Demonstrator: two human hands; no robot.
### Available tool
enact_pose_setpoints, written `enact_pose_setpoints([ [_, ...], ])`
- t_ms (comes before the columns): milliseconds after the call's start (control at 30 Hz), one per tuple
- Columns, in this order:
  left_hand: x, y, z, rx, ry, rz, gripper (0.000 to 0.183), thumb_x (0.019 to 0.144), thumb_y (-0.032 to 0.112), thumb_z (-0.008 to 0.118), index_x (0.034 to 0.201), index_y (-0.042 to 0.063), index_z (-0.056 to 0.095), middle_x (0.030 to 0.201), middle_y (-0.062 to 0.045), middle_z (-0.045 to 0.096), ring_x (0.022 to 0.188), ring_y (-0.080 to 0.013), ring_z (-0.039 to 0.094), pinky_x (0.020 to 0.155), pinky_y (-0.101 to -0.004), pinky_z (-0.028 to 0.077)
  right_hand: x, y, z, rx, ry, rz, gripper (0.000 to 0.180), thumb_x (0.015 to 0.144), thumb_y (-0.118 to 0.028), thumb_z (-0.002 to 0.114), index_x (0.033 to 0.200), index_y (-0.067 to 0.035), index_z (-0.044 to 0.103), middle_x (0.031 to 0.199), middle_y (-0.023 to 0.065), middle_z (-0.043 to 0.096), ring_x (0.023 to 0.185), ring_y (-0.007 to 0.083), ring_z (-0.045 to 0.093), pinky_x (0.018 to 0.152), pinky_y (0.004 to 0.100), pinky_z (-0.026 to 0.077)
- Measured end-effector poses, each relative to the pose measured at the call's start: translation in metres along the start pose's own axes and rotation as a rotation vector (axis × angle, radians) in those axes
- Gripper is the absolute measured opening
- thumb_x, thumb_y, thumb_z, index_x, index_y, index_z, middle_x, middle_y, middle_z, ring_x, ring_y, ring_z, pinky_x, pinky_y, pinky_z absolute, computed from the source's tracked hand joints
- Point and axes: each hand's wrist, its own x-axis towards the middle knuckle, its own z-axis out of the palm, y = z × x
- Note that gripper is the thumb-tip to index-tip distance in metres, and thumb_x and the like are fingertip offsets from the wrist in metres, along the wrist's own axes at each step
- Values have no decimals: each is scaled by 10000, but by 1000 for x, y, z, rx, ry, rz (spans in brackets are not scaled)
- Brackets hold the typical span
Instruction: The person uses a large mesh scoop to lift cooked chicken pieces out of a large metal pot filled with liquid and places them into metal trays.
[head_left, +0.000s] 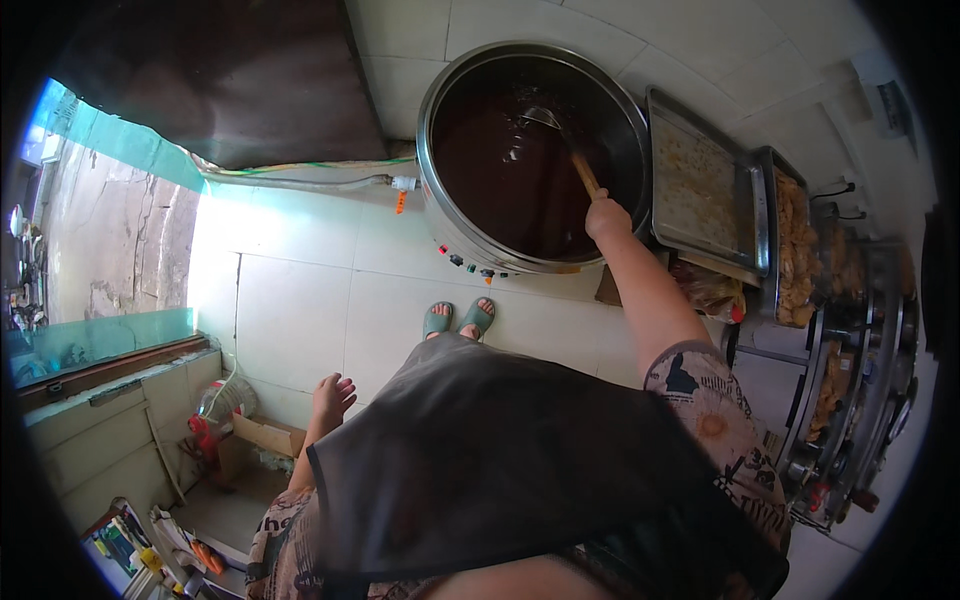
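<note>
In front of me stands a large round stainless-steel cooking pot (429, 161), full of dark brown liquid (480, 172). My right hand (608, 217) is closed around the end of a wooden handle (584, 172) above the pot's near right side. The handle runs down to a metal ladle or skimmer head (541, 116), partly sunk in the liquid, so its exact form cannot be told. Well away from the pot, my left hand (334, 396) hangs low at my left side. Its fingers are slightly apart and it holds nothing.
Right of the pot leans a stained metal tray (701, 180), beside another tray of brown food pieces (795, 247). A metal rack (814, 375) holds more food. A pipe valve (403, 184) joins the pot's left side. An open cardboard box (266, 433) and plastic bottle (231, 397) sit lower left.
</note>
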Motion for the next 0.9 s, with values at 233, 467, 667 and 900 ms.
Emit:
enact_pose_setpoints([
  [233,-21,-3,20,-24,-3,31,291,868,211,484,1113,61,438,903,-78,570,743,-178,576,660,-354,499,14,6,-2,6,-95,-19,545,808,4,478,1300,4,245,1136,225,531,1029,320,553,843,382,480],
  [467,-36,1,34,-72,51,57,303,868,208,485,1126,55,441,910,-95,568,752,-195,576,657,-349,499,8,21,4,65,-155,12,557,798,2,497,1295,-7,246,1163,225,515,1036,322,551,860,379,470],
  [667,23,-45,6,-117,4,91,354,856,177,505,1126,-43,440,908,-157,585,715,-225,586,631,-325,500,25,26,9,158,-86,22,542,788,3,497,1290,-1,291,1210,210,493,1100,307,513,923,351,424],
  [900,-11,-32,29,5,6,131,361,851,185,528,1135,-20,441,903,-150,601,746,-211,588,649,-331,497,46,19,28,247,-190,3,566,793,17,477,1316,-26,265,1198,219,497,1046,305,549,823,358,486],
])
